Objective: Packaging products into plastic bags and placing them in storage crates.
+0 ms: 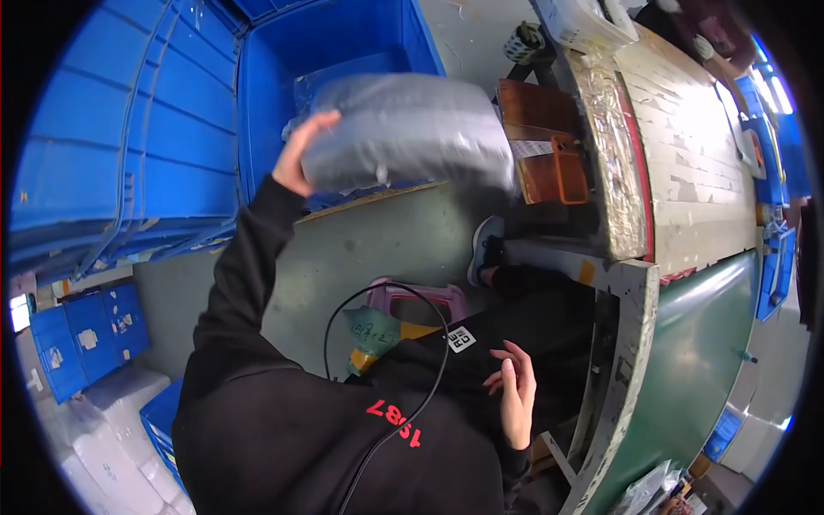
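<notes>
My left hand grips the left end of a large grey bundle in shiny plastic wrapping. The bundle is raised in front of an open blue bin and hides part of its opening; its edges are smeared by motion. Some clear plastic shows inside the bin, beside the bundle. Over my lap, my right hand holds nothing, its fingers slightly bent and apart. A black cable loops across the front of my black sweatshirt.
Stacked blue bins stand along the left. On the right is a workbench with a worn white top, a brown shelf holding an orange phone-shaped case, and a green surface. A pink stool stands near my legs.
</notes>
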Action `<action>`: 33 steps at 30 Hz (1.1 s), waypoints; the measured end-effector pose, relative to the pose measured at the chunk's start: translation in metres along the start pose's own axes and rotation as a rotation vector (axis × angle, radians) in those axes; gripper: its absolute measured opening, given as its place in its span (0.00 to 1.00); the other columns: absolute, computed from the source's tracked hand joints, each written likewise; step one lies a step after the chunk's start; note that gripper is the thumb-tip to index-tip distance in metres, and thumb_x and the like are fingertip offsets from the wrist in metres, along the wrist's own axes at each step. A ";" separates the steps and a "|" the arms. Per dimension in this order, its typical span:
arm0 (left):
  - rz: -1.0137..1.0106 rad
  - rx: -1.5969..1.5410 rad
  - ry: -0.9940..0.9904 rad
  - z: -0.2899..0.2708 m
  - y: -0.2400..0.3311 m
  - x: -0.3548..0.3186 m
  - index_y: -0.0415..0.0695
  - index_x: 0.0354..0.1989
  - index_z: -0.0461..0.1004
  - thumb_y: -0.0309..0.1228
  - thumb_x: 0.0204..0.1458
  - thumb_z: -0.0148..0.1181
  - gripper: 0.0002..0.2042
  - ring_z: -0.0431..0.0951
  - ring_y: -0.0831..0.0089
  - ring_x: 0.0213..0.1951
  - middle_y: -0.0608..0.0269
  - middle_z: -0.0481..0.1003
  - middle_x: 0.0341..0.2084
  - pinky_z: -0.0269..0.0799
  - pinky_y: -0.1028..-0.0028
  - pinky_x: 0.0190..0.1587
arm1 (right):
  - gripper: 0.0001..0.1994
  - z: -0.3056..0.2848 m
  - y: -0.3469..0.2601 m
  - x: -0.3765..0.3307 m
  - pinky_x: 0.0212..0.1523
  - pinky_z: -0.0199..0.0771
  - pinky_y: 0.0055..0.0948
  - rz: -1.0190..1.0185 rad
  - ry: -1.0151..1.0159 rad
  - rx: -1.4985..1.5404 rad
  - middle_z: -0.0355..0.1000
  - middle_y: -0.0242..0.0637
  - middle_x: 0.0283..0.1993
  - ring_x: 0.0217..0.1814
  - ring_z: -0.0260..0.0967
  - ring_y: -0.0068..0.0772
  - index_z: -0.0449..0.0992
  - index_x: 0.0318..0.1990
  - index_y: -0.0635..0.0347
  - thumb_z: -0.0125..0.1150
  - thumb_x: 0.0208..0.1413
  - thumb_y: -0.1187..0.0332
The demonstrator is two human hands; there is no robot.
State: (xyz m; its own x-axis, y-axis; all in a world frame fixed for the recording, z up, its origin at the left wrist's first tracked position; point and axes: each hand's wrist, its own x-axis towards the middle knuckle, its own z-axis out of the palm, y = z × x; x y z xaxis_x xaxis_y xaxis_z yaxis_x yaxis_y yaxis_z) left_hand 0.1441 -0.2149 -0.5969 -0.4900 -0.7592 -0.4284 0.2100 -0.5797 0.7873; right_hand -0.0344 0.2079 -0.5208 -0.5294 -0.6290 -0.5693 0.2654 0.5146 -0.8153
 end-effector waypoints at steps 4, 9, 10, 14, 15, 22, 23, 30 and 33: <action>-0.052 0.080 -0.054 -0.086 0.039 0.135 0.49 0.47 0.76 0.44 0.53 0.62 0.17 0.78 0.64 0.46 0.63 0.79 0.39 0.73 0.66 0.52 | 0.18 0.008 0.009 0.014 0.30 0.65 0.17 0.043 0.079 0.024 0.72 0.39 0.49 0.31 0.66 0.17 0.64 0.60 0.66 0.47 0.67 0.66; -0.456 0.299 0.074 -0.155 0.036 0.241 0.51 0.44 0.79 0.58 0.46 0.60 0.26 0.79 0.65 0.42 0.63 0.81 0.37 0.71 0.60 0.48 | 0.17 0.027 0.027 0.022 0.33 0.67 0.18 0.106 0.166 -0.003 0.72 0.38 0.50 0.32 0.68 0.18 0.65 0.59 0.66 0.49 0.66 0.68; -0.523 0.388 0.128 -0.189 0.026 0.259 0.53 0.46 0.78 0.61 0.45 0.58 0.28 0.78 0.65 0.42 0.65 0.80 0.39 0.70 0.58 0.47 | 0.17 0.032 0.030 0.022 0.33 0.68 0.18 0.094 0.162 -0.035 0.72 0.37 0.50 0.33 0.69 0.18 0.65 0.59 0.65 0.49 0.66 0.67; -0.571 0.222 0.272 -0.264 -0.041 0.313 0.60 0.48 0.76 0.55 0.58 0.45 0.21 0.76 0.62 0.41 0.69 0.79 0.42 0.74 0.57 0.36 | 0.16 0.044 0.033 0.017 0.34 0.68 0.19 0.088 0.254 -0.022 0.72 0.35 0.51 0.34 0.69 0.18 0.66 0.58 0.65 0.49 0.66 0.69; -0.560 0.394 0.235 -0.287 -0.035 0.323 0.59 0.46 0.77 0.55 0.56 0.48 0.19 0.76 0.63 0.39 0.70 0.79 0.40 0.75 0.58 0.33 | 0.16 0.045 0.034 0.017 0.34 0.69 0.19 0.079 0.252 0.002 0.72 0.35 0.51 0.35 0.69 0.18 0.66 0.58 0.64 0.50 0.65 0.69; -0.521 0.547 -0.101 -0.329 -0.014 0.411 0.55 0.43 0.78 0.53 0.55 0.52 0.19 0.78 0.68 0.36 0.69 0.80 0.35 0.77 0.58 0.34 | 0.16 0.059 0.042 0.032 0.34 0.70 0.20 0.023 0.345 -0.124 0.69 0.33 0.46 0.32 0.68 0.18 0.67 0.57 0.63 0.52 0.64 0.69; -0.507 0.564 -0.111 -0.349 0.018 0.403 0.55 0.43 0.78 0.53 0.55 0.52 0.19 0.78 0.68 0.36 0.69 0.80 0.35 0.77 0.58 0.34 | 0.16 0.057 0.041 0.030 0.34 0.70 0.20 0.010 0.353 -0.106 0.69 0.33 0.46 0.32 0.68 0.18 0.67 0.57 0.63 0.52 0.64 0.69; -1.224 -0.258 0.730 -0.328 -0.022 0.332 0.43 0.46 0.73 0.54 0.33 0.70 0.34 0.75 0.57 0.41 0.47 0.73 0.43 0.80 0.66 0.32 | 0.13 0.062 0.046 0.039 0.32 0.69 0.20 0.037 0.405 -0.318 0.66 0.33 0.40 0.29 0.65 0.19 0.70 0.53 0.64 0.53 0.63 0.70; -1.046 -0.175 0.766 -0.404 -0.018 0.366 0.44 0.50 0.72 0.55 0.37 0.67 0.35 0.74 0.58 0.43 0.54 0.73 0.47 0.79 0.65 0.33 | 0.13 0.067 0.039 0.044 0.31 0.68 0.19 0.022 0.371 -0.337 0.65 0.33 0.39 0.28 0.64 0.18 0.70 0.52 0.64 0.52 0.63 0.70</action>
State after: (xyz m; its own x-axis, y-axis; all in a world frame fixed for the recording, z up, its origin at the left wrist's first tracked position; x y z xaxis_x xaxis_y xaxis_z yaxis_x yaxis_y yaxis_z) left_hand 0.3028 -0.6021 -0.9473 0.1034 0.1302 -0.9861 0.1606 -0.9806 -0.1126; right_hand 0.0069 0.1613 -0.5845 -0.7937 -0.3979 -0.4601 0.0368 0.7235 -0.6893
